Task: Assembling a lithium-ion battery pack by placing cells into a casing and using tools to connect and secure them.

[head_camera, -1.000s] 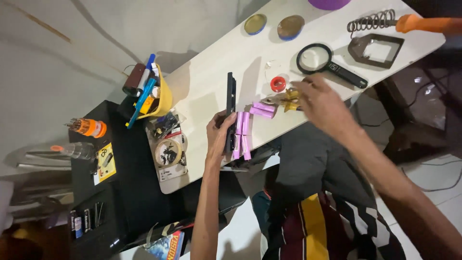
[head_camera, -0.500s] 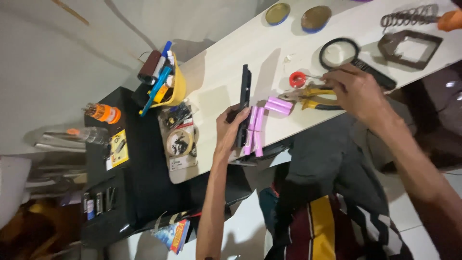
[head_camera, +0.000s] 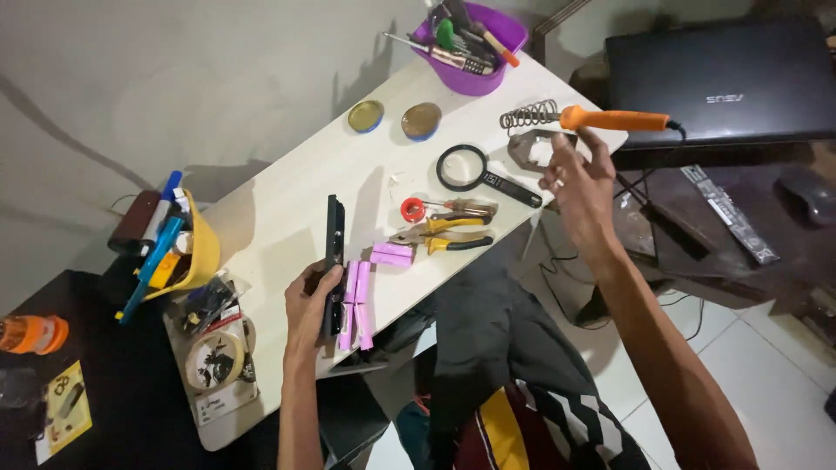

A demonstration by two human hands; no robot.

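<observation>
My left hand (head_camera: 309, 305) grips a long black battery casing (head_camera: 333, 261) standing on edge on the white table (head_camera: 287, 200). Pink cylindrical cells (head_camera: 357, 300) lie right beside it, with another pink cell (head_camera: 392, 254) further right. My right hand (head_camera: 579, 178) is raised above the table's right end, fingers apart and holding nothing, just below an orange-handled soldering iron (head_camera: 614, 119) resting in its coil stand (head_camera: 529, 113). Yellow-handled pliers (head_camera: 440, 235) and a small red ring (head_camera: 412, 210) lie between the hands.
A black magnifying glass (head_camera: 466, 168) lies near the right hand. A purple bowl of tools (head_camera: 475, 39) and two round tins (head_camera: 392, 117) sit at the far end. A yellow holder with pens (head_camera: 178, 252), tape rolls (head_camera: 213, 361) and a closed laptop (head_camera: 718, 83) surround the table.
My right hand has left the pliers on the table and lifted toward the soldering iron. The view has shifted right. My left hand keeps its grip on the black casing.
</observation>
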